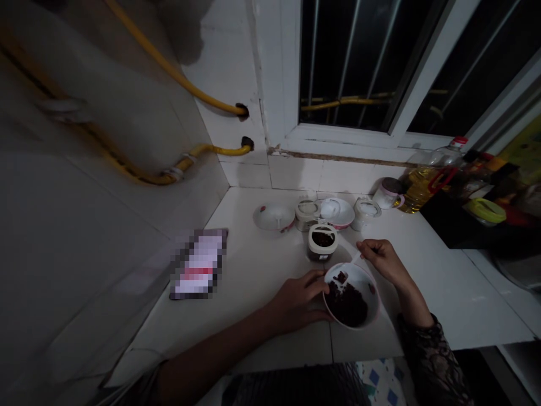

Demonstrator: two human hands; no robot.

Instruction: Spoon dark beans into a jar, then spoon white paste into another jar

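Observation:
My left hand (298, 301) grips the near-left rim of a white bowl (372, 307), its thumb and fingers around the side. Dark, crumbly food (349, 304) lies in the bowl, which is tilted towards me. Between the fingers of my right hand (380, 256) is the handle of a white spoon (355, 258). The spoon's tip, over the bowl, carries a little of the dark food. Just behind the bowl stands an open-looking square jar (323, 242) with dark contents and a pale rim.
Behind are a shallow bowl (274, 217), another bowl (344, 211) and two seasoning jars (307, 214), (366, 213). A lidded mug (389, 193) and an oil bottle (418, 183) stand back right, beside a black rack (448, 220). A blurred phone-like object (200, 263) lies left. Yellow pipes (211, 149) run along the wall.

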